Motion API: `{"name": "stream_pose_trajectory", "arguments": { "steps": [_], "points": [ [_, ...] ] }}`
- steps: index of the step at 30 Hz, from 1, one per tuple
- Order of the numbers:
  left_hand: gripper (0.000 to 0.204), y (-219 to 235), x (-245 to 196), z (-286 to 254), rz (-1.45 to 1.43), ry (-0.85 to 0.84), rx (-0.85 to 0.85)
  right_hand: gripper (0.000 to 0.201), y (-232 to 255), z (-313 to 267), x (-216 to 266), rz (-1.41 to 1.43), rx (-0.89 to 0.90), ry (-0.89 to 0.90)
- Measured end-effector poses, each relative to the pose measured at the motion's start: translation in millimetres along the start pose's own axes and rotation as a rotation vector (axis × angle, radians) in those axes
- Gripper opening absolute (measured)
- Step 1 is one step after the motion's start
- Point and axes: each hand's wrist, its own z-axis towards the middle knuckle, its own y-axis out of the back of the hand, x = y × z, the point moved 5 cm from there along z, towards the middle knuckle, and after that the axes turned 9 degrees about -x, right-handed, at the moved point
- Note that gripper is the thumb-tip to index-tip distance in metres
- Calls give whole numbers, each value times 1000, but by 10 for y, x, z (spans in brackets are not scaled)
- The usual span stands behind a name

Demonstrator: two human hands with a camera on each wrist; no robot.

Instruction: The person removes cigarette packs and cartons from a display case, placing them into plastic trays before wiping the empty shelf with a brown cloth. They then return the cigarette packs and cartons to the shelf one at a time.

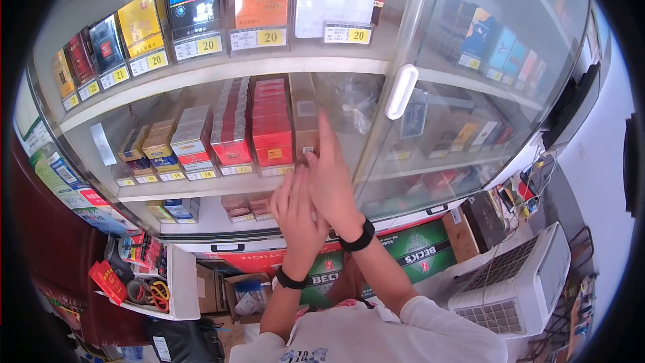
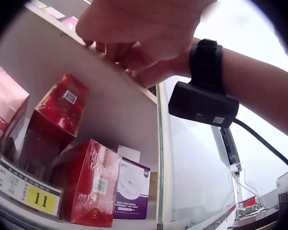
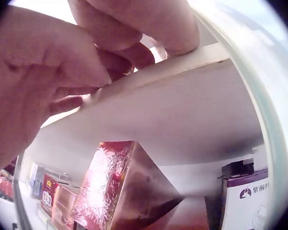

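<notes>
In the head view, my left hand [image 1: 299, 215] and right hand [image 1: 332, 185] meet at the front edge of the middle shelf [image 1: 201, 191]. The right index finger extends up in front of a brown box [image 1: 304, 104], beside stacked red packs [image 1: 272, 124]. My left fingers bend toward the shelf edge, close against the right hand. From the left wrist view, the left hand [image 2: 139, 21] is above the shelf board and the right hand [image 2: 156, 72] is behind it. The right wrist view has fingertips of both hands at the board edge; anything between them is hidden.
Glass doors with a white handle [image 1: 402, 91] cover the cabinet's right side. Packs with price labels line the upper shelf [image 1: 222, 64]. Below are green cartons [image 1: 420, 255], a white bin [image 1: 185, 282] with scissors and tape, and a white appliance [image 1: 514, 282] at right.
</notes>
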Motion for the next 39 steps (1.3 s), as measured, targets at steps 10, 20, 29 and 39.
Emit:
{"name": "stream_pose_trajectory", "arguments": {
  "steps": [10, 20, 29, 39],
  "points": [
    [66, -14, 58, -92, -141, 54, -62, 54, 72, -59, 234, -49, -13, 16],
    [68, 244, 120, -168, -645, 414, -195, 49, 229, -362, 278, -108, -254, 266],
    [61, 69, 31, -366, -1180, 766, 12, 42, 1398, -1311, 367, -40, -551, 334],
    [84, 140, -95, -920, -1679, 1199, 227, 62, 2774, -1560, -104, 368, -669, -286]
  ]
}}
